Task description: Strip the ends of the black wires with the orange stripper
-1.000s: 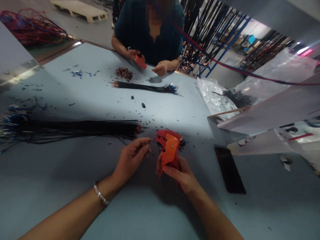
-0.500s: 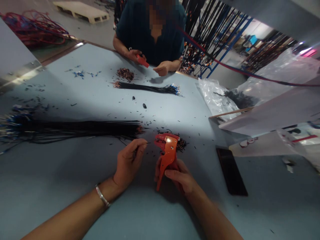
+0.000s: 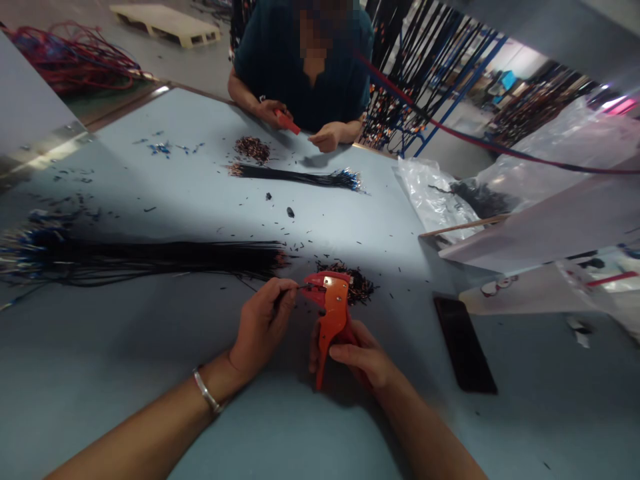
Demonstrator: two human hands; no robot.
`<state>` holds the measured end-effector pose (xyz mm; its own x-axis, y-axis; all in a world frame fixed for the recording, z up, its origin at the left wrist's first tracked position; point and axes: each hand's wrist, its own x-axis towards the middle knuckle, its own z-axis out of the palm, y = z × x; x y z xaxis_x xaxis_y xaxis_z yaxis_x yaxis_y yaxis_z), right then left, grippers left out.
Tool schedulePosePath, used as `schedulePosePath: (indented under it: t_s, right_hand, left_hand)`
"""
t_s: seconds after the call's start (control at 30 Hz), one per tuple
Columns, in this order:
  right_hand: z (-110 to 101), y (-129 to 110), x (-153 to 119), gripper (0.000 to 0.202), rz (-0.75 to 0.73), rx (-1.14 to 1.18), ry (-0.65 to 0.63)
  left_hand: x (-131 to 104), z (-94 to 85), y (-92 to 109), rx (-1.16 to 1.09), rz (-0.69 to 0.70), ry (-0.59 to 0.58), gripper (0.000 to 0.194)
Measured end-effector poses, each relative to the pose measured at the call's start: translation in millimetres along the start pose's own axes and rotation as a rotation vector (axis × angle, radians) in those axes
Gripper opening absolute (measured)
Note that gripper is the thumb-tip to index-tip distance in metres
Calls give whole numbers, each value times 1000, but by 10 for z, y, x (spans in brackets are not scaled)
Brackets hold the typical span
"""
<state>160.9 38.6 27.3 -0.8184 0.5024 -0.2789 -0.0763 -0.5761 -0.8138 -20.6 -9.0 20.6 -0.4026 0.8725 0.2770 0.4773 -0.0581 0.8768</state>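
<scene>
My left hand [image 3: 266, 323] pinches a thin black wire [image 3: 301, 287], whose tip reaches the jaws of an orange and red wire stripper [image 3: 334, 303]. Around the stripper's handles my right hand [image 3: 353, 353] is closed, with the jaws pointing left. Whether the jaws grip the wire, I cannot tell. Left of the hands lies a long bundle of black wires [image 3: 170, 259], with bare copper ends toward the stripper and blue terminals at the far left. Behind the stripper's head is a pile of short cut insulation bits [image 3: 360, 287].
Across the table [image 3: 350, 227] a co-worker [image 3: 305, 73] holds another red stripper [image 3: 287, 123]. Near them lie a smaller wire bundle [image 3: 295, 176], a copper-coloured scrap pile [image 3: 253, 149] and blue terminals [image 3: 163, 148]. A phone [image 3: 465, 343] lies at right, below plastic bags [image 3: 435, 193].
The stripper has moved slightly left and my left hand slightly right, so the wire's tip now meets the jaws. Both hands keep their hold.
</scene>
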Motion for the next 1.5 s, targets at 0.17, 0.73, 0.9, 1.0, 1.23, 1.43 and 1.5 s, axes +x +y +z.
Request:
schedulePosePath:
  t_s: [0.17,0.73,0.9,1.0,1.23,1.43,1.5]
  right_hand:
    - [-15,11,-1,32,-3,-15,-22]
    - [-1,32,10,27,-14,-47,6]
    - [5,62,16,29,-34,-84,26]
    - [9,75,19,31,-31,-85,50]
    - [26,94,27,39,-30,-115,88]
    - [21,116,32,42,-24,-142,112]
    - [24,119,31,43,-32,-146,116]
  left_hand:
    - [5,-12,20,-18,54,4,13]
    - [-3,-17,-7,40,161,19,13]
    - [-10,-16,-12,42,148,11,14]
    - [-6,-12,-5,38,147,19,15]
    - [-11,-3,-33,-13,108,28,13]
    - [-6,-21,-22,-29,59,6,16]
    - [-3,-26,-11,-43,47,6,16]
